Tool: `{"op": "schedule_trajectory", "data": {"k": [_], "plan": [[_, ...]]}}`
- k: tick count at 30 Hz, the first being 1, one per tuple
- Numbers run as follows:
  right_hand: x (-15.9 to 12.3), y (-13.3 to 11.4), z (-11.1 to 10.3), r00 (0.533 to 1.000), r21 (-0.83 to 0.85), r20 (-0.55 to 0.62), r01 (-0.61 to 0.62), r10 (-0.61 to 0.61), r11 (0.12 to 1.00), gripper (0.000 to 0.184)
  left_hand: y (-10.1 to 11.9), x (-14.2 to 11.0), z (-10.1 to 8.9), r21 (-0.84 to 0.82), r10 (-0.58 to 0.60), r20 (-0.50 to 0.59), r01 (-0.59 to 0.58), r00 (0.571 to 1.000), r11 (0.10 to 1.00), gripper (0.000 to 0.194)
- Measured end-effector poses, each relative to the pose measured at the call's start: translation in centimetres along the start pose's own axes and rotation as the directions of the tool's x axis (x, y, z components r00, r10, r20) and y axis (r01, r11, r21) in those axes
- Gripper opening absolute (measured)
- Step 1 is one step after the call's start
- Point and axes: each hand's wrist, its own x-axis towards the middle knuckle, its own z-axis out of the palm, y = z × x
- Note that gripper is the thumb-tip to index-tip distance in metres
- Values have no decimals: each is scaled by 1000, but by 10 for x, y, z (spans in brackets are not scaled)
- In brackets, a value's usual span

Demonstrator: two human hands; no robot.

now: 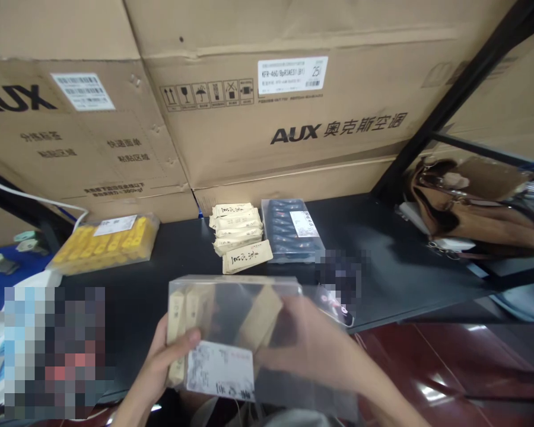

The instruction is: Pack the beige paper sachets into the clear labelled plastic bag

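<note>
My left hand (167, 356) grips the left side of a clear plastic box (231, 296) with a white label, thumb on its front. A few beige packets stand inside it at the left. My right hand (311, 344) is inside the box, blurred, fingers closed on a beige packet (260, 320). Behind the box, a pile of beige packets (238, 234) lies on the black table (382, 249).
A clear box of dark packets (291, 228) sits beside the pile. A clear box of yellow packets (107, 240) lies at the left. Large AUX cardboard boxes (293, 118) stand behind. A brown bag (467, 207) rests on a black shelf at the right.
</note>
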Motion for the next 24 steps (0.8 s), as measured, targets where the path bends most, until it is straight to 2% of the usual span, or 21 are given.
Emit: {"op": "schedule_trajectory", "data": {"k": [1,3,5,7,8,10,11,12,13,14,15,16,17,18,20,21,22,24], "plan": [[3,0,11,1000,-60,29,-3,5,998,15,-1,-6,5,19,7,25,-8,1000,1000,91],[13,1,31,995,-154,101,3,13,988,36,-3,-14,12,49,10,87,-14,996,999,94],[25,2,41,987,-188,156,59,-30,980,36,-6,-17,12,43,-10,178,3,984,999,99],[32,-1,36,963,-164,243,161,-118,973,12,-7,-12,3,24,-13,234,8,972,1000,104],[34,-3,29,942,-129,299,199,-153,971,5,-6,-7,-4,17,1,216,-5,976,1000,103],[36,-9,7,908,-17,365,229,-207,973,24,-2,6,-20,-2,29,82,-29,996,1000,97],[38,-12,-6,919,53,305,243,-248,968,27,1,13,-29,-34,35,-8,-35,999,999,92],[42,-14,-17,942,89,169,279,-291,956,26,5,20,-35,-105,33,-67,-40,997,994,88],[48,-14,-27,942,52,-46,336,-333,941,24,9,25,-41,-194,23,-138,-50,990,980,82],[56,-14,-34,886,-66,-260,380,-384,923,23,13,30,-44,-281,36,-229,-101,973,954,74],[66,-12,-38,809,-242,-382,380,-447,893,22,16,32,-44,-356,32,-315,-149,948,922,65],[77,-10,-38,758,-432,-399,342,-516,835,23,19,33,-43,-416,20,-379,-190,925,889,56],[89,-6,-35,771,-601,-306,299,-559,741,25,21,32,-41,-459,13,-421,-225,907,859,50],[100,-2,-30,825,-730,-150,278,-544,624,25,22,30,-37,-480,21,-440,-255,898,839,47],[117,4,-14,911,-876,97,270,-401,401,26,21,26,-32,-484,52,-436,-282,899,828,48],[122,6,-5,932,-909,153,263,-328,325,26,19,25,-31,-472,72,-421,-286,904,834,50],[125,8,4,945,-926,173,252,-277,281,27,17,24,-30,-458,88,-402,-283,912,843,52],[123,10,17,957,-925,176,241,-229,293,27,12,25,-33,-429,122,-353,-277,928,860,57]]}}
